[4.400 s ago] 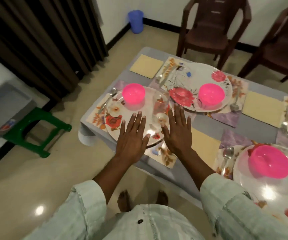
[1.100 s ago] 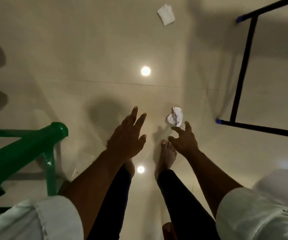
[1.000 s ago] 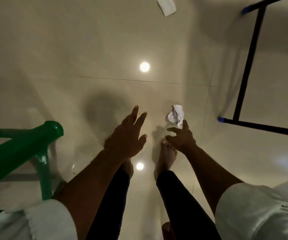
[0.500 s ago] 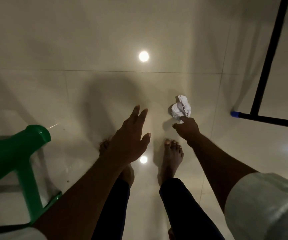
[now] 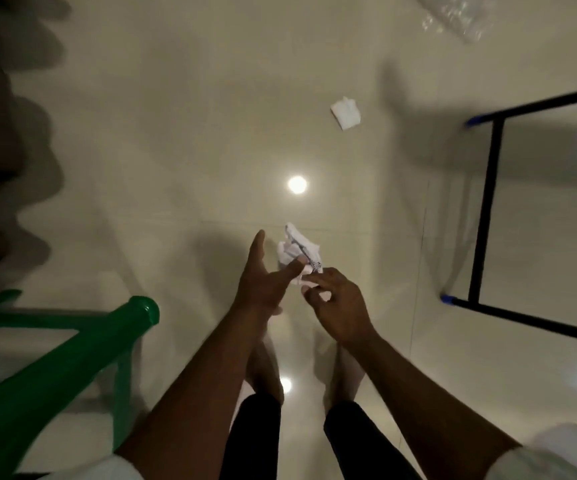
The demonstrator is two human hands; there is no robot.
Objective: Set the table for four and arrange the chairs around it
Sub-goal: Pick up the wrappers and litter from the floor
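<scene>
The right hand (image 5: 337, 308) pinches the crumpled paper (image 5: 297, 252) just above the floor (image 5: 176, 150), it seems; the left hand (image 5: 263, 282) is spread, its thumb touching the wad. Close the grip fully before rising, then fetch the second scrap (image 5: 346, 112).

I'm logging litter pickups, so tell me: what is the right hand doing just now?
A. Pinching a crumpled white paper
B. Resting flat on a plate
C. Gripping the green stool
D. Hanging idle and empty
A: the right hand pinches the crumpled white paper at its fingertips, above the floor.
</scene>
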